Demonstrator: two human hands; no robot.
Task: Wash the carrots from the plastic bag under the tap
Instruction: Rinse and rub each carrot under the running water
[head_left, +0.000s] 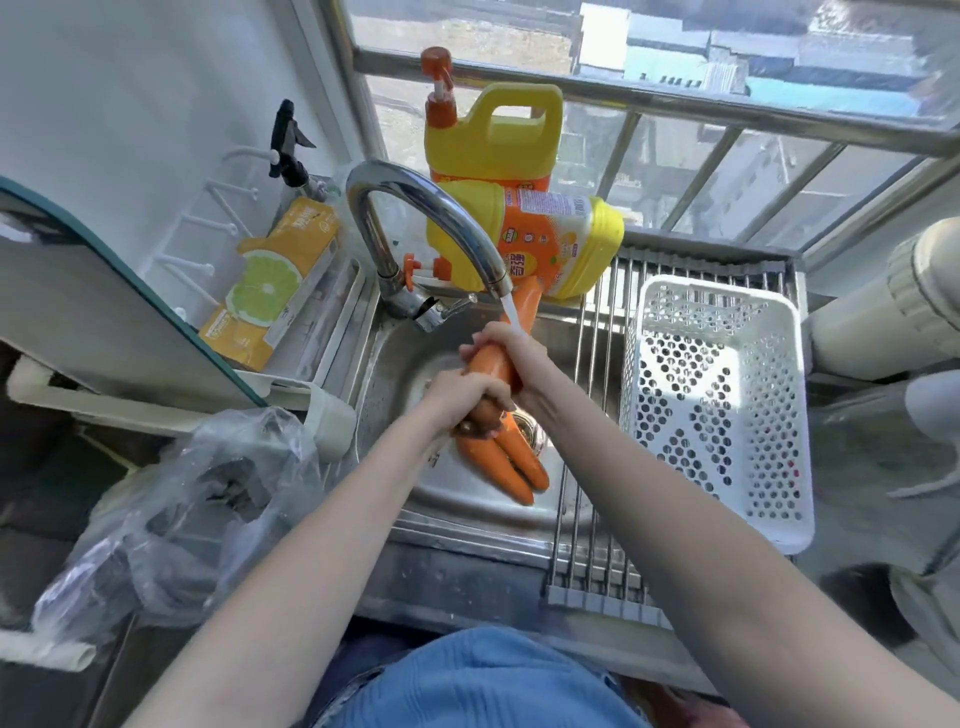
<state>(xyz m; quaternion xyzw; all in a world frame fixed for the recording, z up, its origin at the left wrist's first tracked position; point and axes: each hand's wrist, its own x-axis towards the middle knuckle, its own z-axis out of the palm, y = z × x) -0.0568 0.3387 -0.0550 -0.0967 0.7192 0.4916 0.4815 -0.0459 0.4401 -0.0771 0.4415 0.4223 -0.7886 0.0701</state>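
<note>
Beyond the hands (493, 374), the tap (415, 218) arches overhead; detergent jugs (519, 208) block behind; sink (457, 499) open below.

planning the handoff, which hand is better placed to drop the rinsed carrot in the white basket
Right, probably. The right hand grips the carrot at its upper end on the side nearer the basket; the left hand holds the lower end, farther away.
</note>
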